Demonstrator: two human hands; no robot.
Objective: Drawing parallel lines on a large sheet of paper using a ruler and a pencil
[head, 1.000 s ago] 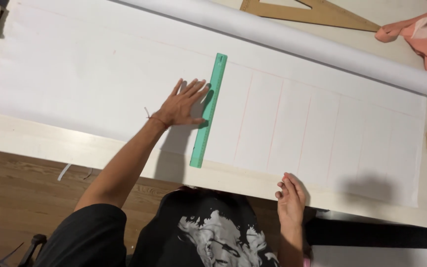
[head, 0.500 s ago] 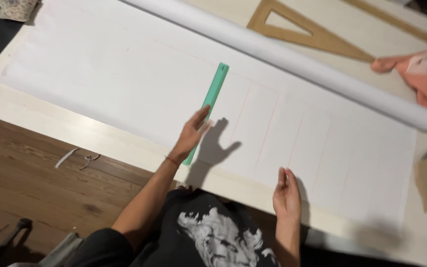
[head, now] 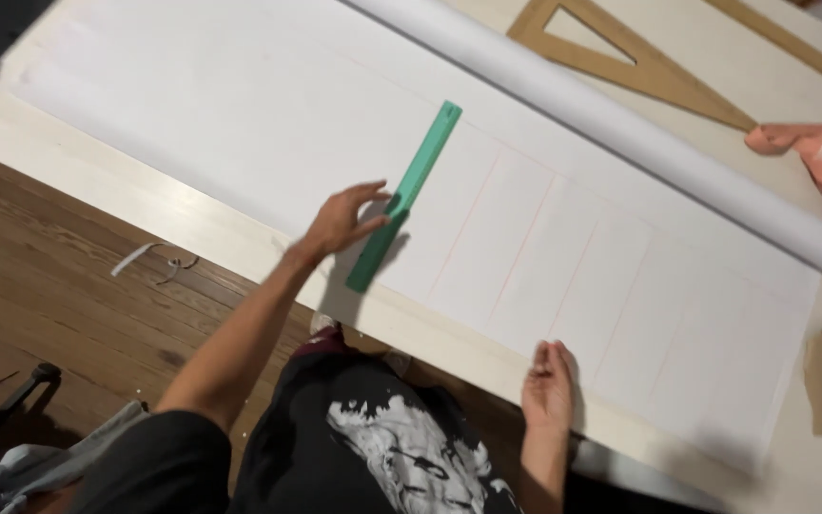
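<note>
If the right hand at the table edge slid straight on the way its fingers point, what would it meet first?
The right hand points up across the white paper sheet. It would first cross the sheet's red ruled lines, then probably reach the paper roll; the path otherwise looks free, though depth is unclear.

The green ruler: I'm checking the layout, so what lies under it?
Under the green ruler lies the white paper sheet, marked with faint red lines, on the pale table. The left hand holds the ruler's lower half. Any line directly beneath the ruler is hidden.
</note>
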